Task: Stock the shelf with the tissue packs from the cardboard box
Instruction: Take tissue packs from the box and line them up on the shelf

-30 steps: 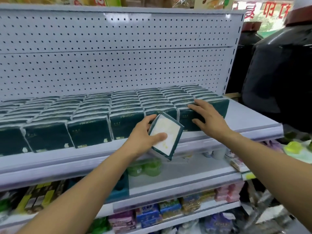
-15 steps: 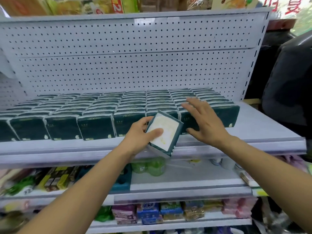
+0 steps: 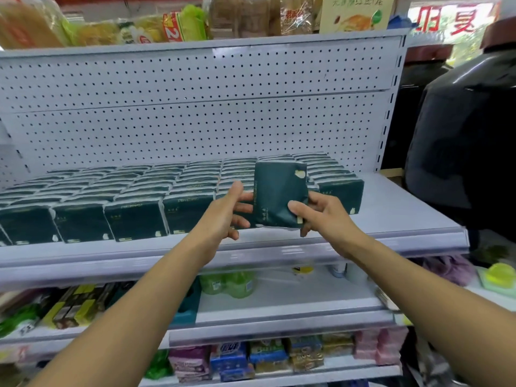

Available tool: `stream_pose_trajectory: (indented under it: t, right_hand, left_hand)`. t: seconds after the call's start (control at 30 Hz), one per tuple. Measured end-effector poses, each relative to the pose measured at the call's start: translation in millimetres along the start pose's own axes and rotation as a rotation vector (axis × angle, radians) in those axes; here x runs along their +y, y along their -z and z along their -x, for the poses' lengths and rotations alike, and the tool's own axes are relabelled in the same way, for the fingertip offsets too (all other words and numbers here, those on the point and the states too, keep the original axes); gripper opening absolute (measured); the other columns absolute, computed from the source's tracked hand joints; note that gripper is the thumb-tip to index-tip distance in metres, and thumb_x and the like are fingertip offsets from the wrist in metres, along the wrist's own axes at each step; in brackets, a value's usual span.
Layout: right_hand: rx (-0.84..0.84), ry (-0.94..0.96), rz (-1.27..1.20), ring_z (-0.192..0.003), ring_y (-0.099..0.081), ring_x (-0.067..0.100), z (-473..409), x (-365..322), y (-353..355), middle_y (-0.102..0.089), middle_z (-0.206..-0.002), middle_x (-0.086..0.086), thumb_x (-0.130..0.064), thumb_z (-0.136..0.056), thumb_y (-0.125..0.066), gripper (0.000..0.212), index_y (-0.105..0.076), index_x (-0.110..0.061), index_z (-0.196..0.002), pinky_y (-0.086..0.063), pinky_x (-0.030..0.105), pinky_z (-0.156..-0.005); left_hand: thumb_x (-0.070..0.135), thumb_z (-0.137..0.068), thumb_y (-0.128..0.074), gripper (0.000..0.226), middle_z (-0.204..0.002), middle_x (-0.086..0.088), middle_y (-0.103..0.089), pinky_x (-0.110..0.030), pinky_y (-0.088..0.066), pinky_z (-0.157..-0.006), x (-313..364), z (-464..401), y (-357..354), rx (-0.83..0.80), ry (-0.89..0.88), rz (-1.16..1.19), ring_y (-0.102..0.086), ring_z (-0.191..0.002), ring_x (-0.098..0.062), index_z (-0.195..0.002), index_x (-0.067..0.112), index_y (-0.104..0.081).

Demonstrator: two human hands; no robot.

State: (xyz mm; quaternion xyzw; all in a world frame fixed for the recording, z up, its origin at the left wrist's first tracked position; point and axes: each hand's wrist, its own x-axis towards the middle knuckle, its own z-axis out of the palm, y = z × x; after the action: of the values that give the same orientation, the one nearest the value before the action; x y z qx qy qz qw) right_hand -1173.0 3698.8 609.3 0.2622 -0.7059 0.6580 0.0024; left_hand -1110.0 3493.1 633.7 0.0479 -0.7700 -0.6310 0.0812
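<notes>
Two bare forearms, no sleeves in view, hands (image 3: 279, 216) without rings, watch or gloves.

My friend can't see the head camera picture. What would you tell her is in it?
Two hands, left hand and right hand, hold one dark green tissue pack upright before a white shelf already lined with rows of packs. Snacks and bottles fill other shelves.
</notes>
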Motion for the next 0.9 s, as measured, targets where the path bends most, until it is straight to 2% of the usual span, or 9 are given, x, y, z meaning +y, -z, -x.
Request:
stream_pose_trajectory:
  t: [0.13, 0.27, 0.37, 0.43, 0.53, 0.63, 0.73, 0.8, 0.9]
  right_hand:
    - [0.0, -0.057, -0.094, -0.074, -0.058, 0.025, 1.7, 2.9, 9.8, -0.069, -0.081, 0.005, -0.018, -0.091, -0.065, 0.014, -0.069, -0.009, -0.101, -0.052, 0.034, -0.058]
    - [-0.039, -0.095, -0.035, -0.089, -0.065, 0.021, 5.3, 5.0, 23.2, -0.073, -0.097, 0.001, -0.023, -0.09, -0.067, 0.026, -0.063, -0.013, -0.113, -0.056, 0.037, -0.07]
    - [0.14, 0.006, 0.115, -0.108, -0.06, 0.013, 9.6, 6.8, 36.6, -0.055, -0.129, -0.007, -0.026, -0.079, -0.079, 0.073, -0.037, -0.03, -0.139, -0.056, 0.033, -0.082]
    - [0.197, 0.208, 0.314, -0.122, -0.046, 0.004, 15.6, 4.7, 52.3, -0.033, -0.143, -0.012, -0.024, -0.075, -0.083, 0.095, -0.024, -0.039, -0.147, -0.051, 0.024, -0.088]
    - [0.08, 0.504, 0.696, -0.133, -0.038, 0.011, 19.2, 10.5, 77.7, -0.028, -0.151, -0.007, -0.022, -0.076, -0.082, 0.079, -0.042, -0.031, -0.143, -0.05, 0.036, -0.095]
    - [0.063, 0.574, 0.785, -0.114, -0.053, 0.016, 17.6, 22.9, 94.6, -0.05, -0.131, 0.0, -0.016, -0.079, -0.079, 0.045, -0.064, -0.019, -0.121, -0.052, 0.039, -0.088]
    - [0.15, 0.494, 0.733, -0.104, -0.054, 0.013, 12.8, 32.4, 117.8, -0.057, -0.112, 0.004, -0.01, -0.077, -0.08, 0.039, -0.066, -0.02, -0.112, -0.044, 0.02, -0.089]
    - [0.224, 0.403, 0.73, -0.098, -0.052, 0.009, 7.6, 38.2, 137.1, -0.057, -0.109, 0.004, -0.01, -0.078, -0.08, 0.038, -0.066, -0.021, -0.112, -0.036, 0.007, -0.083]
    - [0.21, 0.263, 0.79, -0.095, -0.053, 0.013, -2.0, 50.8, 154.4, -0.053, -0.112, -0.001, -0.014, -0.08, -0.078, 0.038, -0.065, -0.023, -0.115, -0.036, 0.009, -0.077]
  left_hand:
    - [0.042, -0.094, -0.059, 0.026, -0.11, 0.004, -0.067, -0.03, -0.048, -0.076, 0.7, -0.1, -16.6, -0.042, -0.08, -0.104, -0.062, -0.095, -0.015, -0.116, 0.028, -0.062]
    - [0.015, -0.089, -0.07, 0.033, -0.108, -0.004, -0.07, -0.039, -0.057, -0.085, 4.4, -0.5, -34.2, -0.059, -0.125, -0.023, -0.068, -0.096, -0.022, -0.117, 0.018, -0.054]
    - [0.01, -0.089, -0.067, 0.027, -0.102, -0.001, -0.066, -0.035, -0.058, -0.08, 7.3, -4.1, -44.1, -0.002, -0.273, -0.192, -0.066, -0.092, -0.02, -0.108, 0.024, -0.054]
    - [0.01, -0.088, -0.067, 0.026, -0.098, 0.003, -0.065, -0.036, -0.055, -0.081, 6.3, -7.5, -51.0, -0.027, -0.402, -0.416, -0.064, -0.089, -0.016, -0.103, 0.028, -0.055]
    - [0.014, -0.086, -0.067, 0.026, -0.097, 0.007, -0.067, -0.04, -0.053, -0.082, 2.1, -12.1, -69.6, -0.098, -0.517, -0.567, -0.063, -0.09, -0.015, -0.102, 0.031, -0.058]
    - [0.017, -0.087, -0.069, 0.024, -0.103, 0.008, -0.064, -0.032, -0.05, -0.086, 1.0, -16.3, -92.7, -0.102, -0.617, -0.587, -0.059, -0.092, -0.01, -0.108, 0.026, -0.061]
    - [0.025, -0.091, -0.066, 0.029, -0.118, 0.009, -0.061, -0.026, -0.043, -0.097, -3.5, -26.8, -99.5, -0.005, -0.68, -0.575, -0.053, -0.109, -0.008, -0.12, 0.023, -0.06]
    - [0.029, -0.092, -0.064, 0.037, -0.128, 0.008, -0.058, -0.032, -0.037, -0.106, -11.3, -39.9, -92.0, 0.137, -0.745, -0.735, -0.049, -0.12, -0.012, -0.128, 0.024, -0.057]
    - [0.031, -0.091, -0.064, 0.056, -0.148, 0.005, -0.044, -0.042, -0.017, -0.12, -24.6, -59.3, -77.5, 0.207, -0.715, -1.071, -0.037, -0.138, -0.017, -0.143, 0.025, -0.044]
